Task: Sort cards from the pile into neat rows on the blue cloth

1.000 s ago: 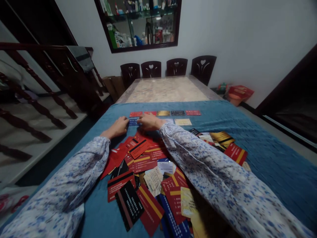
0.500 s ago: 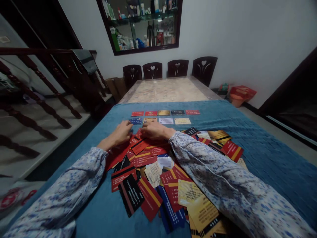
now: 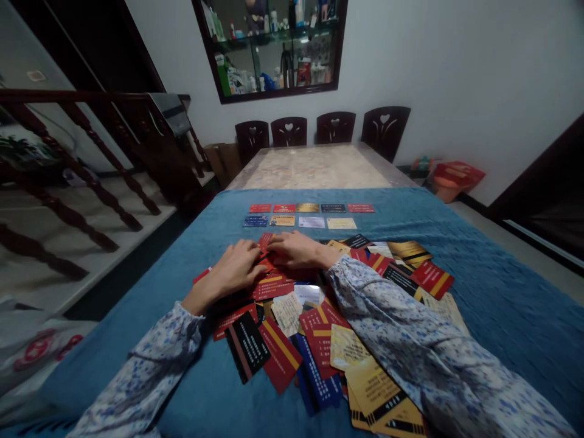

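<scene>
A heap of printed cards lies on the blue cloth, with an orange-red card (image 3: 268, 263) with a black stripe at its upper left. My left hand (image 3: 239, 267) is closed at the left side of this card, thumb below the bent fingers. From the right, my right hand (image 3: 296, 249) closes on the same card, its fingertips curled down and partly hidden. Beyond my hands, cards lie face up in two rows. The back row has a gold card (image 3: 308, 208) in its middle; the front row includes a blue card (image 3: 255, 221) and a cream card (image 3: 341, 223).
The blue cloth (image 3: 182, 365) covers the near part of a stone-topped table (image 3: 314, 164). Several dark chairs (image 3: 336, 128) stand at its far end. A wooden railing (image 3: 95, 176) runs along the left, and a plastic bag (image 3: 41, 353) sits at lower left.
My left hand has moved right and nearer to me, onto the orange-red card. My right hand has come slightly nearer too. The view has shifted a little to the left.
</scene>
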